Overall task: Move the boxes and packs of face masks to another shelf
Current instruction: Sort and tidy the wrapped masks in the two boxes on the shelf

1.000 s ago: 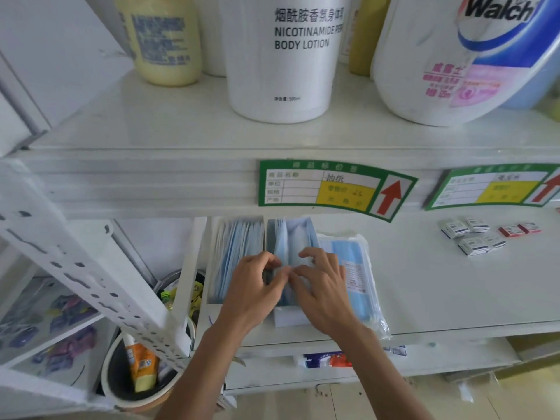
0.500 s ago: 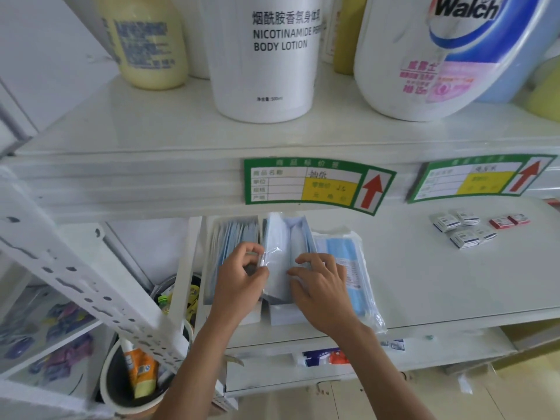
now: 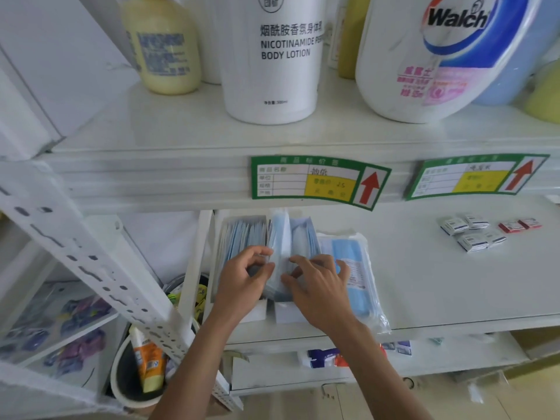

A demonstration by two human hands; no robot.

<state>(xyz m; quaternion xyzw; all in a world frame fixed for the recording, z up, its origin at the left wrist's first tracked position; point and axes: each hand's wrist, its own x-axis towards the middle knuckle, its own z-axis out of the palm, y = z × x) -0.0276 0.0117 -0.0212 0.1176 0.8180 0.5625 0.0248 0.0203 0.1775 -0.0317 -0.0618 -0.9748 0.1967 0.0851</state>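
**Mia:** What is the person doing?

**Ben:** Both hands are at the masks on the white shelf point(image 3: 424, 286). The left hand point(image 3: 242, 280) has its fingers curled, and it pinches the left side of a clear pack of blue masks point(image 3: 280, 256). That pack stands up on its edge.

**Mia:** And the other hand?

**Ben:** The right hand point(image 3: 321, 289) is on the right side of the same pack. Its thumb and first finger curl onto the pack, and the other fingers are bent and spread out a bit.

**Mia:** Where does the pack sit?

**Ben:** It is between two open white boxes. The left box point(image 3: 239, 234) is full of thin blue packs. The right box point(image 3: 303, 234) has blue packs too, and the standing pack looks like it is partly in it. I cannot tell how deep.

**Mia:** What is that flat bag?

**Ben:** A big plastic pack of blue masks point(image 3: 354, 277) lies flat just beside the right box. The right hand's fingers reach over its edge.

**Mia:** What else is there?

**Ben:** Some little boxes point(image 3: 472, 233) lie far off to the right. On the shelf above stand a white body lotion bottle point(image 3: 272, 62), a yellow bottle point(image 3: 163, 47) and a big Walch jug point(image 3: 430, 56). A green price tag point(image 3: 318, 181) is stuck on the edge of that shelf.
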